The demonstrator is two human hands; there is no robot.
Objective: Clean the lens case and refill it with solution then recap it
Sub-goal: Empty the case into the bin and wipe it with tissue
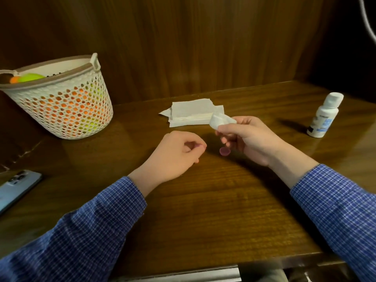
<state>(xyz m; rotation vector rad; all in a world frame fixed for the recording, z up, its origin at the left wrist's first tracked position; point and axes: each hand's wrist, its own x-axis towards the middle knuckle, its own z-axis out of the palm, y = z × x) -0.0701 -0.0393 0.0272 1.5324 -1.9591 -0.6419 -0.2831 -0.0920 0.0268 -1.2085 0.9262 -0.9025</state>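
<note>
My left hand rests on the wooden table with its fingers curled round a small pink piece, most of it hidden. My right hand hovers just to the right and pinches a crumpled white tissue between thumb and fingers. A small purple round cap or cup of the lens case lies on the table under my right hand's fingers. A white solution bottle with a white cap stands upright at the far right. A stack of white tissues lies behind my hands.
A white perforated basket with orange and green balls stands at the left. A phone lies at the left edge. A dark wooden wall rises behind the table. A white cable hangs at the top right.
</note>
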